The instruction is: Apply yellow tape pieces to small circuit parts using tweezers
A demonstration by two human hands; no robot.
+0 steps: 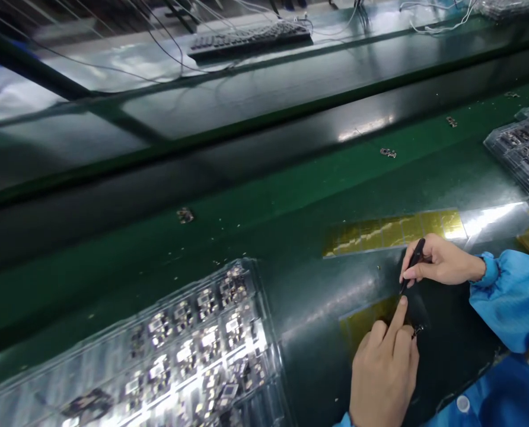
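Note:
My right hand (433, 261) grips slim black tweezers (416, 256) between thumb and fingers, their tip pointing down. Directly below that tip is the outstretched index finger of my left hand (382, 373). The other left fingers are bent, and a small circuit board (418, 330) pokes out beside the thumb, mostly hidden by the hand. Partly under my left hand lies a piece of amber tape sheet (362, 326). A longer strip of amber tape (393, 231) on a clear backing lies just beyond my right hand.
At the lower left, a clear plastic tray (264, 308) holds several small circuit boards. Another filled tray (496, 139) stands at the right edge. Loose boards (185, 214) (388, 153) lie on the green mat (291, 196). A black keyboard (251, 42) rests on the raised shelf behind.

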